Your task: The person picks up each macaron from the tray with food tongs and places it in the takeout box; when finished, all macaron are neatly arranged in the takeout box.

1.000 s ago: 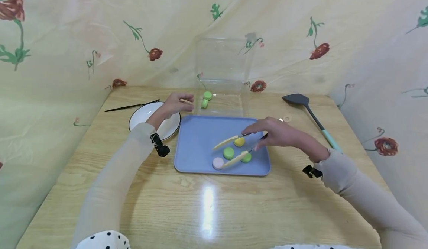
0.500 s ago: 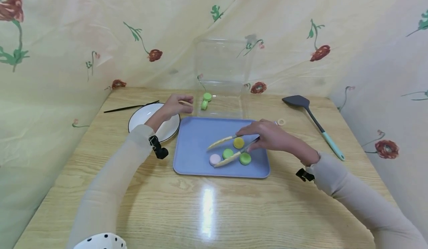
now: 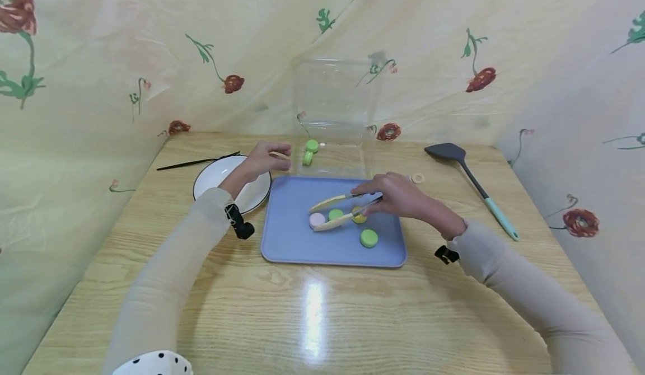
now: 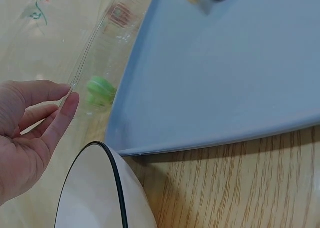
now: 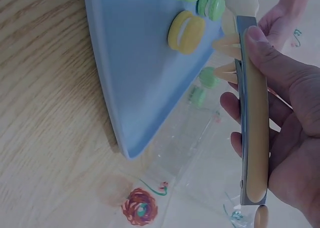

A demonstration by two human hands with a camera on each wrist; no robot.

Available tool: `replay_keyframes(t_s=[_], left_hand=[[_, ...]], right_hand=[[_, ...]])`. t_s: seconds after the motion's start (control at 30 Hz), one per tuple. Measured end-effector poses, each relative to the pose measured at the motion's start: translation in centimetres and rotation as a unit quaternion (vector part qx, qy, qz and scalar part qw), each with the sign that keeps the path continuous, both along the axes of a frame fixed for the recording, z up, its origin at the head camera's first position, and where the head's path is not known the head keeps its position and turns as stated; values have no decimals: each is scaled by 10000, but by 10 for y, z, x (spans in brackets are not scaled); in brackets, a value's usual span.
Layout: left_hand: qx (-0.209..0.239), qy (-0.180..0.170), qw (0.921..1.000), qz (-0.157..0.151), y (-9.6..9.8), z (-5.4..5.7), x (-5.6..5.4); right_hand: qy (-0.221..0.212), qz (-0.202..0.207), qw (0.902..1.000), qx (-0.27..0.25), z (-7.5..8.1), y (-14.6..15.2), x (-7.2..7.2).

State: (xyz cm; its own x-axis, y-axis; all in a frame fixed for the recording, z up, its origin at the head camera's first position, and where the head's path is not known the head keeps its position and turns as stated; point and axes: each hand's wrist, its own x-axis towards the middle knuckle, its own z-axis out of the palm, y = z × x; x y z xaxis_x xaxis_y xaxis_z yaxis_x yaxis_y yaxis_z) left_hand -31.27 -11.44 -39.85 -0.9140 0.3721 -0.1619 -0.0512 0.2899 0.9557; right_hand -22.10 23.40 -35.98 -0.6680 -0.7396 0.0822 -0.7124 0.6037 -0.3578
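Observation:
My right hand (image 3: 398,195) grips a pair of food tongs (image 5: 256,123) with pale tips and a wooden handle. In the head view the parted tong arms lie either side of a pink macaron (image 3: 317,220) and a green macaron (image 3: 335,215); contact cannot be told. A yellow macaron (image 5: 186,32) and another green macaron (image 3: 369,238) also lie on the blue tray (image 3: 287,246). My left hand (image 4: 30,128) pinches the rim of a clear plastic box (image 3: 342,159). Inside the box are two green macarons (image 3: 312,146), one leaning on its edge.
A white dark-rimmed plate (image 3: 214,176) sits under my left wrist, with a black fork (image 3: 199,162) behind it. On the right lies a dark spatula (image 3: 473,179) with a mint handle. The box's raised lid (image 3: 335,87) stands before the floral cloth backdrop (image 3: 428,39).
The right hand and tongs have moved left and slightly away from me. The pink macaron and one green macaron have shifted up and left on the tray. The left hand stays put.

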Motion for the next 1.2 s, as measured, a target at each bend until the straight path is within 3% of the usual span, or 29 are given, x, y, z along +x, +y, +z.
replay_keyframes(t_s=[0.4, 0.63, 1.2], left_hand=[[12, -16, 10000, -18, 2, 2, 0], [182, -80, 9998, 10, 0, 1, -1], [147, 14, 9999, -47, 0, -3, 1]], right_hand=[[99, -156, 9998, -49, -5, 1, -7], [367, -223, 9991, 41, -8, -1, -9], [288, 18, 9991, -301, -13, -17, -9]])
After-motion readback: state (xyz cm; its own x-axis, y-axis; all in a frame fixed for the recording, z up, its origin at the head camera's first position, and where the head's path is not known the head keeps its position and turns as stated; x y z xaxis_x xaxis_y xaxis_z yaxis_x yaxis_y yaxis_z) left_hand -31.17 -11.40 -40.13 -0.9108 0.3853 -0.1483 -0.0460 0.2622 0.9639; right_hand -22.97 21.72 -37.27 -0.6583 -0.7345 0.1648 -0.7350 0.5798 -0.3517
